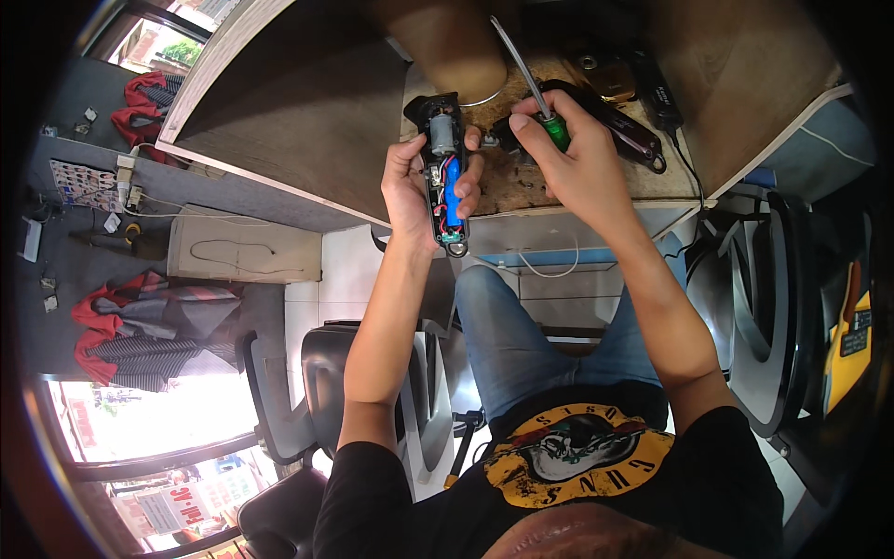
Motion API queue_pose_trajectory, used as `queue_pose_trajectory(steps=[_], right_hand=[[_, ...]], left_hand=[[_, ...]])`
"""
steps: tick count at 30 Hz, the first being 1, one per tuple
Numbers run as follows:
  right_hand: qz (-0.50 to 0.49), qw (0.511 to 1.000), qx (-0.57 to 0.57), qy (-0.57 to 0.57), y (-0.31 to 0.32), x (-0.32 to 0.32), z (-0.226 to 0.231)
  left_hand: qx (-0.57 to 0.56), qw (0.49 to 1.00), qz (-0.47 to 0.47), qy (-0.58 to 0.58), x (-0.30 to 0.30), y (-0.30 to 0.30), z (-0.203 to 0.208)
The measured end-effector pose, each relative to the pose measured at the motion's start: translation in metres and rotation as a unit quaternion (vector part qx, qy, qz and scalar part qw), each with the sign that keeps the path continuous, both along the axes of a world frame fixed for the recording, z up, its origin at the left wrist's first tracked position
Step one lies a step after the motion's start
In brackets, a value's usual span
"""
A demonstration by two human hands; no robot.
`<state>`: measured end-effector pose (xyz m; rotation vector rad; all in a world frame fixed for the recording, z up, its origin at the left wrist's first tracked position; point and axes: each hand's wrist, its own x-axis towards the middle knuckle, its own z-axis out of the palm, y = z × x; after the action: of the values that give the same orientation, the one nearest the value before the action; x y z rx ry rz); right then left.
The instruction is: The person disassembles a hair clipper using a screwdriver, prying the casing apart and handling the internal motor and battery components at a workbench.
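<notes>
My left hand [407, 196] is wrapped round an opened hair clipper [432, 177], holding it upright above the near edge of the worktop. Its bare inside shows a silver motor [442, 133], a blue cylindrical battery [453, 194], red and black wires and a small green circuit board [453, 237]. To the right, my right hand [585, 154] grips a screwdriver [555, 131] by its green handle. The metal shaft points up and away to the left, apart from the clipper. Beneath that hand lies a long black casing [629, 135], partly hidden by my fingers.
A black adapter [656, 98] with a cable lies at the right of the stained worktop [512, 186], near a gold-coloured object [603, 79]. A tan cylinder [458, 70] stands behind the clipper. Wooden side panels [289, 112] enclose the bench. Black chairs [759, 298] flank me.
</notes>
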<state>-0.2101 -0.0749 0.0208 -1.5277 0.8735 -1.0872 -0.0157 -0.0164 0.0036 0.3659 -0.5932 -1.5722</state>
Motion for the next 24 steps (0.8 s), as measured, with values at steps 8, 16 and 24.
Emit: queue_pose_trajectory(steps=[8, 16, 24], right_hand=[[0.008, 1.000, -0.023, 0.015, 0.001, 0.001, -0.004], [-0.036, 0.984, -0.170, 0.038, 0.000, 0.008, -0.019], [-0.007, 0.988, -0.131, 0.084, 0.005, 0.009, -0.011]], left_hand=[[0.012, 0.991, -0.052, 0.124, 0.012, -0.005, -0.007], [0.012, 0.997, -0.032, 0.075, 0.007, -0.005, -0.004], [0.008, 0.999, -0.036, 0.022, 0.008, -0.004, -0.004]])
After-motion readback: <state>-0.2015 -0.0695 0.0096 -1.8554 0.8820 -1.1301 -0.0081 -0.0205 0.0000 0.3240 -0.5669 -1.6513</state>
